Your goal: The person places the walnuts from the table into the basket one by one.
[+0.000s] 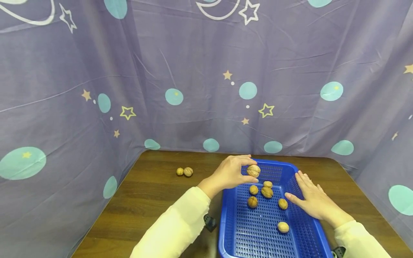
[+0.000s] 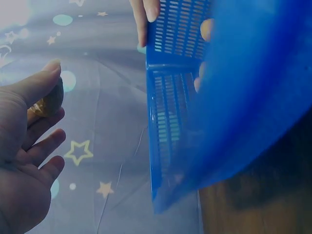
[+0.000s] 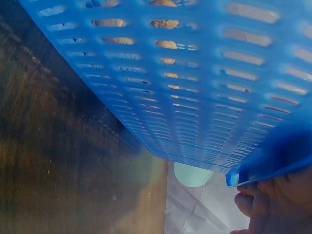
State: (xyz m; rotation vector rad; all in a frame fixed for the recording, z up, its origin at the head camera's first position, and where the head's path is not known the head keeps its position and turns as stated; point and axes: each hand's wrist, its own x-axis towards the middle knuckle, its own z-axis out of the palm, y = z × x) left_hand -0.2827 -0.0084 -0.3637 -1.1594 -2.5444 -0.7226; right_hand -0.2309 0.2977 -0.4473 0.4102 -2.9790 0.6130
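Between thumb and fingertips my left hand (image 1: pixel 229 172) pinches a walnut (image 1: pixel 253 171), above the far left part of a blue plastic basket (image 1: pixel 228 218). In the left wrist view the same walnut (image 2: pixel 51 100) shows partly behind the thumb. My right hand (image 1: pixel 314 199) rests on the basket's right rim with its fingers extended and the thumb over the inner side. Several walnuts (image 1: pixel 267 192) lie on the basket's floor, mostly in its far half. One paler walnut (image 1: pixel 283 227) sits nearer to me. The right wrist view shows the basket's slotted outer wall (image 3: pixel 195 97).
Two more walnuts (image 1: pixel 188 172) lie side by side on the brown wooden table (image 1: pixel 155 204), left of the basket. A purple curtain (image 1: pixel 193 118) with stars and teal spots hangs behind the table's far edge and along both sides.
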